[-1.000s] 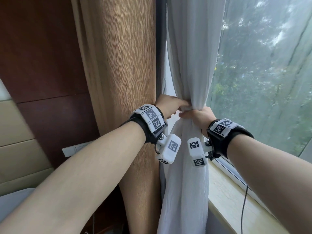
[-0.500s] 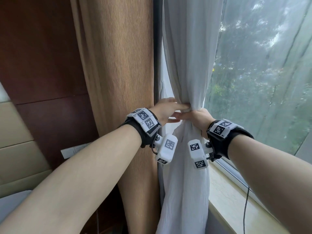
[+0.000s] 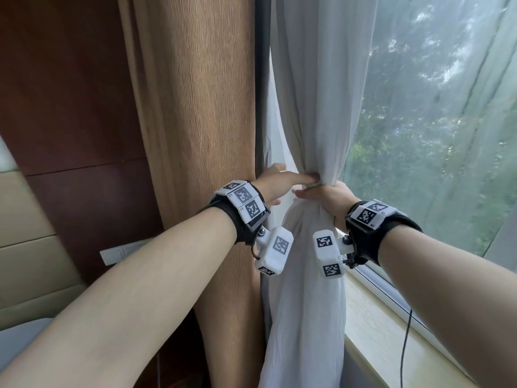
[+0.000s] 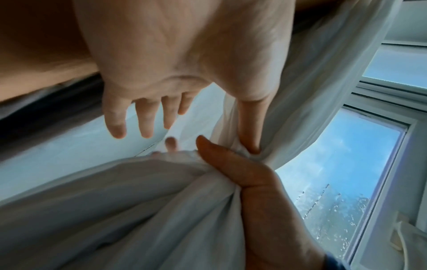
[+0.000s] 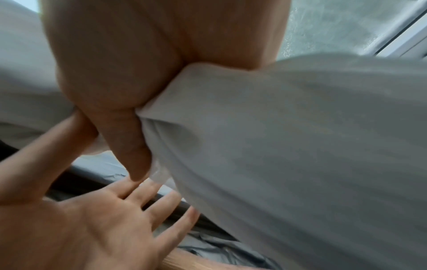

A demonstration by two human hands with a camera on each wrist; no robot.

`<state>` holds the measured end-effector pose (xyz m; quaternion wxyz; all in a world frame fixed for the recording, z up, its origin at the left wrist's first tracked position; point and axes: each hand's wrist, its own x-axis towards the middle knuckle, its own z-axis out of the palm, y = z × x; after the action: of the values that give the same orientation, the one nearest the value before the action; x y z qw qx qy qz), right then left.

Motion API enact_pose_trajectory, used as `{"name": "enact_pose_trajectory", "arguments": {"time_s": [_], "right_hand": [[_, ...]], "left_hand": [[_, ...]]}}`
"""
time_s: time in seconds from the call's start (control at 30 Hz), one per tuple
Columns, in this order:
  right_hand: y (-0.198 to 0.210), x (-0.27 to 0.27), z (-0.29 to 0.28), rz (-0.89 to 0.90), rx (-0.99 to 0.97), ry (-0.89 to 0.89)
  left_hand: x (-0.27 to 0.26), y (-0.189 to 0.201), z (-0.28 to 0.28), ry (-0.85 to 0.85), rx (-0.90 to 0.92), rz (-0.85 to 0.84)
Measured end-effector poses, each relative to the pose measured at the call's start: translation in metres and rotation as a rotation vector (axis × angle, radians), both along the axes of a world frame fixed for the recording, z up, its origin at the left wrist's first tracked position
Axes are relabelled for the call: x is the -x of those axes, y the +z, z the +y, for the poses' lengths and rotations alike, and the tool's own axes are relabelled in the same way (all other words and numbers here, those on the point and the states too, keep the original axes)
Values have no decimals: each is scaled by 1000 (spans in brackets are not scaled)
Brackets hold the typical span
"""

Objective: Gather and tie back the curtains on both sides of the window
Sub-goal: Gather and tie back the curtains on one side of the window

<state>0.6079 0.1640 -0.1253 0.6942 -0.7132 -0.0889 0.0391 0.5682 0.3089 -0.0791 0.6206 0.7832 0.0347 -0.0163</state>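
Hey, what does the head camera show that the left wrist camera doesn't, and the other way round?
Only the head view shows the brown curtain, the windowsill, both forearms with their wrist cameras, and trees behind the glass.

Only the left wrist view shows the left hand from the palm side: thumb pressed into the bunched fabric, the other fingers spread and straight, holding nothing. It also shows blue sky.

Both show the white sheer curtain gathered to a narrow waist, and the right hand gripping it there.
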Motion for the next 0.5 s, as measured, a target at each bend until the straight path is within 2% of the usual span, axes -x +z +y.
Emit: {"name": "enact_pose_trajectory", "arguments": {"time_s": [0.13,0.27,0.4,0.5], "right_hand": [[-2,2,3,-56,-13,53],[2,5,3,-130,-22,85],[2,0,4,-86,-19,-25],[-1,-3,8,-53,-9,-70]], "left_hand": [[1,-4,-2,-87,41,-68],[-1,-1,-2,-85,63,-172],[-2,-2,-1,-69,31,-193],[0,-3,0,-62,82,-153]]}}
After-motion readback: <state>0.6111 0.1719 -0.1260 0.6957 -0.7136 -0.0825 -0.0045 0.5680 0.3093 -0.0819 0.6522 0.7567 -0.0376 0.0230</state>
